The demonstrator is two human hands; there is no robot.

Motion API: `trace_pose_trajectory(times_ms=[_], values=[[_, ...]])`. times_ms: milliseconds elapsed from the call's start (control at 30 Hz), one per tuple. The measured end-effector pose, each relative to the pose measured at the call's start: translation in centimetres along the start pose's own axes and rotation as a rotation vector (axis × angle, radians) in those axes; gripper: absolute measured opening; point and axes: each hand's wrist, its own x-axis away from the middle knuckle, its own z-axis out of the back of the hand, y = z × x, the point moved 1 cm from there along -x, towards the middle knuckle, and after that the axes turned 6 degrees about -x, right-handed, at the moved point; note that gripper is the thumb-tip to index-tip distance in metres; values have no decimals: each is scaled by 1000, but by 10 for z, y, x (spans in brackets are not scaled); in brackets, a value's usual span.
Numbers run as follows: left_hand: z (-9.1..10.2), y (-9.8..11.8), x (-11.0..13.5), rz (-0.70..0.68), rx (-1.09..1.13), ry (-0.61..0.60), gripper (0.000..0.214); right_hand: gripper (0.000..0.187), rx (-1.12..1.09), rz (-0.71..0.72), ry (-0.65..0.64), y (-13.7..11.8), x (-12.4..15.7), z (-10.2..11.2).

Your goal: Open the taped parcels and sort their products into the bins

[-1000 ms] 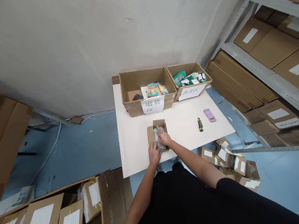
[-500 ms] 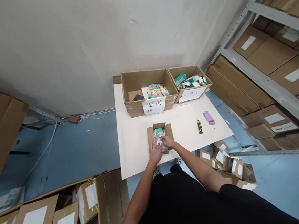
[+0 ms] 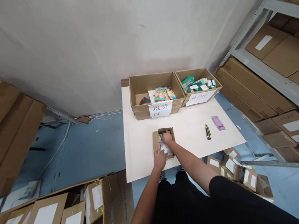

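A small open cardboard box (image 3: 155, 141) sits on the white tabletop (image 3: 139, 150) near its front edge. My left hand (image 3: 160, 160) rests on the box's near left corner, fingers curled against it. Reaching into the box's far end, my right hand (image 3: 167, 137) closes over a green item (image 3: 161, 135) that lies beside clear plastic wrapping (image 3: 165, 148). How firmly it grips cannot be made out.
Two larger labelled cartons (image 3: 156, 92) (image 3: 198, 86) with goods stand at the table's back. A utility knife (image 3: 207, 131) and a pink object (image 3: 218, 122) lie to the right. Shelving with cartons (image 3: 269, 61) on the right; small parcels (image 3: 237, 169) and flat boxes (image 3: 44, 220) on the blue floor.
My right hand has moved from the middle of the small box to its far end, onto the green item. The left hand stays at the box's near corner. The camera shifted slightly.
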Motion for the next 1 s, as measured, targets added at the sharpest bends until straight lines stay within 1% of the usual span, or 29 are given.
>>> trace_pose_trajectory(times_ms=[100,233,333,400,500,533,633,733,833,1000], values=[[2,1,2,12,-13,12,27,35,-1,25,55,2,11,-4],[5,1,3,17,51,72,22,29,-33,91,220,10,29,3],[4,1,5,42,133,139,16,26,-66,103,325,16,41,9],[2,0,6,63,164,169,14,24,-99,92,342,18,46,12],[1,1,8,58,182,187,14,17,-152,97,341,17,49,15],[2,1,9,51,185,188,13,18,-171,112,355,17,50,17],[5,0,9,53,173,181,13,31,-215,176,431,14,55,24],[8,-2,9,70,164,203,21,41,-200,210,488,9,65,36],[12,-5,5,60,168,236,27,42,-185,244,524,1,75,56],[18,-7,-3,61,136,213,19,44,-198,269,600,-12,82,88]])
